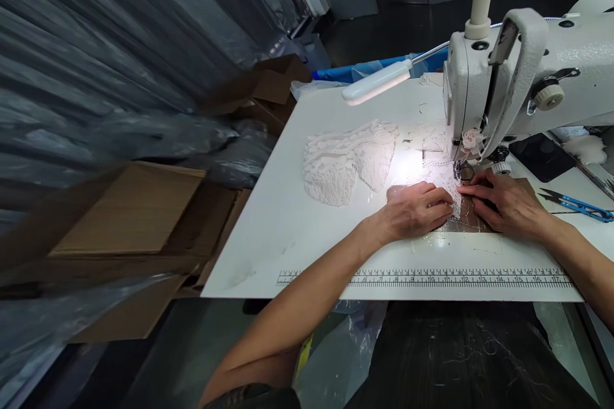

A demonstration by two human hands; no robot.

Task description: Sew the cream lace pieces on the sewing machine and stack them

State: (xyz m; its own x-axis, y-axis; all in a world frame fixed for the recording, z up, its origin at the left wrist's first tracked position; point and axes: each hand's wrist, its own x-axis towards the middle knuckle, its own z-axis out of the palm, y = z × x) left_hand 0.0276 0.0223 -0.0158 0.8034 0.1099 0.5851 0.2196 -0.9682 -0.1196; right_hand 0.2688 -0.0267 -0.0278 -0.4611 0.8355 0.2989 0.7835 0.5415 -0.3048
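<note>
A piece of white lace (440,174) lies under the presser foot (463,170) of a white sewing machine (520,86), lit brightly from the lamp side. My left hand (416,211) rests on the lace's left and lower part, fingers bent and close together on the cloth. Just right of the foot, my right hand (513,206) has its forefinger at the lace's right edge and its thumb tucked below; the exact pinch is partly hidden. Both hands lie over a brownish plate (472,222) with loose threads. Another white lace piece (330,166) lies flat to the left.
Blue thread snips (578,206) and a dark flat object (542,156) lie right of my hands. A lamp (378,82) overhangs the white table (259,223). A ruler strip (432,278) runs along its front edge. Cardboard boxes (129,211) stand at left.
</note>
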